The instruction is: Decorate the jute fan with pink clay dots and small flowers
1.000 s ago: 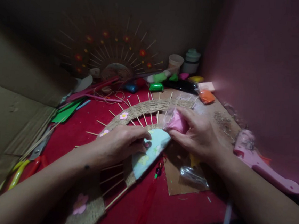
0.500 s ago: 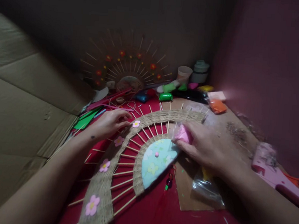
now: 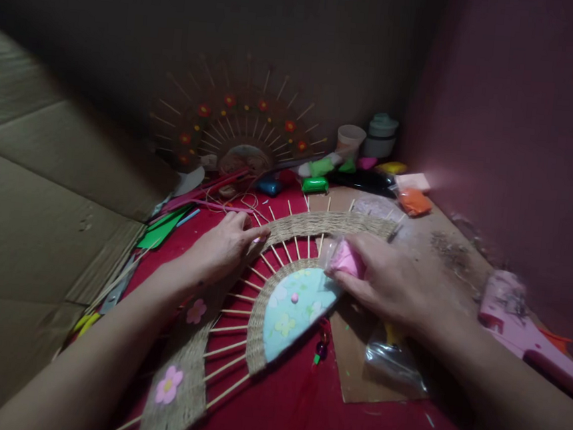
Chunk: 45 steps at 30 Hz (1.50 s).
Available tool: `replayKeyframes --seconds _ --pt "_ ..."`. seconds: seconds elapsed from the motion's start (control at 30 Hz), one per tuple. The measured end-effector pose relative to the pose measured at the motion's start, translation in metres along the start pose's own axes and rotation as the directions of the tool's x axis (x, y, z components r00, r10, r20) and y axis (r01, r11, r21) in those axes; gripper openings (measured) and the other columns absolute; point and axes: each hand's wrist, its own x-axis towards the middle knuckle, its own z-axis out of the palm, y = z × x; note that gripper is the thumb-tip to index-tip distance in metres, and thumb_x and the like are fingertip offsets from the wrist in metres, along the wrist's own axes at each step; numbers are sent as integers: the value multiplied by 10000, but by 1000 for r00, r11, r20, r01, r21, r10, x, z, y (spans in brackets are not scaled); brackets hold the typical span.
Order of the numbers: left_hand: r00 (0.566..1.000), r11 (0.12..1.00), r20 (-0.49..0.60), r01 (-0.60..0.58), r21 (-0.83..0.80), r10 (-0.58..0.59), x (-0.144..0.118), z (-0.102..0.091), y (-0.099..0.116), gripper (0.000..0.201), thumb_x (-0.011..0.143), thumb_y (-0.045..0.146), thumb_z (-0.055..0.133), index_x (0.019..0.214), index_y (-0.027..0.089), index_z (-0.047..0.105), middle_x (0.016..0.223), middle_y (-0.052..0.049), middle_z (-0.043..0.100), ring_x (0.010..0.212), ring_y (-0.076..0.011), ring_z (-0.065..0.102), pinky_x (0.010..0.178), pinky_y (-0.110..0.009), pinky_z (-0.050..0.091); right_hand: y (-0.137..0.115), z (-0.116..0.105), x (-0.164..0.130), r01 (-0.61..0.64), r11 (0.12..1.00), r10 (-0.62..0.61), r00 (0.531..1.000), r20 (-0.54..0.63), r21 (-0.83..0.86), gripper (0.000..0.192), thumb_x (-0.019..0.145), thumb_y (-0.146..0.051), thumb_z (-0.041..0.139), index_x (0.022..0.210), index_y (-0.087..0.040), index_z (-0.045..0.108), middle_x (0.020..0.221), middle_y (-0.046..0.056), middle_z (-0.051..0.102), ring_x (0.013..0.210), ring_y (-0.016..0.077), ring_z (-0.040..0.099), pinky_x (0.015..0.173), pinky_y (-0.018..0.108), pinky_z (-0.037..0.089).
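Note:
A woven straw fan on thin wooden sticks lies across the red surface, with a pale blue floral half-circle at its centre. Pink flowers with yellow middles sit along its outer band. My left hand is closed at the upper-left part of this band, one digit over the topmost pink flower, which is mostly covered; the other fingertips are hidden. My right hand grips a pink clay packet in clear plastic, over the right side of the fan. A small pink ball rests on the half-circle.
A second fan with red flowers leans at the back. Coloured clay packets, a cup and a lidded container stand behind. A pink glue gun lies right. Cardboard walls the left.
My left hand has moved onto the fan's band, covering most of the topmost flower. My right hand keeps hold of the pink clay packet. The view has shifted slightly.

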Motion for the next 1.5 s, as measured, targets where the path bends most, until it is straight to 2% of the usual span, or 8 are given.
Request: replayKeyframes --seconds 0.13,0.33,0.47,0.57,0.77,1.0,1.2,1.5 --pt "998 973 54 -51 223 40 2 -5 7 372 926 292 337 1165 249 618 821 -73 471 773 -212 443 641 -314 359 0 -1 0 16 999 -16 1000 -6 -33 226 750 -258 651 698 -209 437 693 22 565 580 144 480 521 269 327" --pt "976 945 218 -88 315 19 1 -13 6 427 884 175 359 1260 231 554 850 -86 500 798 -219 457 660 -311 382 1 0 -1 40 999 -40 999 -8 -20 194 754 -267 626 703 -205 449 699 26 567 619 154 515 531 264 358" --pt "993 968 114 -64 242 37 -2 -19 -5 541 847 146 405 1387 179 393 1093 -131 503 973 -240 475 808 -354 423 6 8 -3 46 996 -44 999 -21 72 138 790 -281 581 761 -189 483 820 56 596 755 187 561 631 295 419" --pt "999 987 17 -33 155 30 -5 -32 -2 454 893 184 361 1336 175 456 1106 -129 514 966 -224 500 822 -364 440 8 11 -3 74 991 -67 996 -65 115 111 804 -279 558 801 -180 510 815 61 599 754 196 563 637 311 441" --pt "974 951 -82 -224 -211 212 -18 -56 48 290 910 222 468 1176 228 581 1038 -61 576 915 -149 554 782 -260 453 2 12 -5 254 942 -203 951 -231 219 263 828 -238 556 1068 -134 533 942 104 634 881 219 587 776 354 493" --pt "960 917 -140 -272 -292 240 -28 -35 93 240 896 165 490 1087 216 626 879 -27 594 776 -114 544 667 -219 423 -2 18 -12 294 926 -252 948 -193 238 337 846 -231 562 1158 -117 505 1008 112 611 938 222 565 801 361 500" --pt "979 936 -114 -193 -295 166 -25 -21 100 148 887 235 529 939 186 658 786 -14 598 722 -114 542 643 -228 408 -10 18 -13 380 915 -348 913 -214 133 325 886 -236 487 1159 -59 502 937 139 620 875 234 571 752 389 518" --pt "977 943 -77 -214 -256 201 -28 -14 97 113 876 249 551 889 218 659 726 36 660 634 -80 552 577 -198 385 -19 21 -15 399 916 -378 896 -233 46 344 941 -240 345 1142 -35 536 879 149 612 852 234 566 719 395 525"
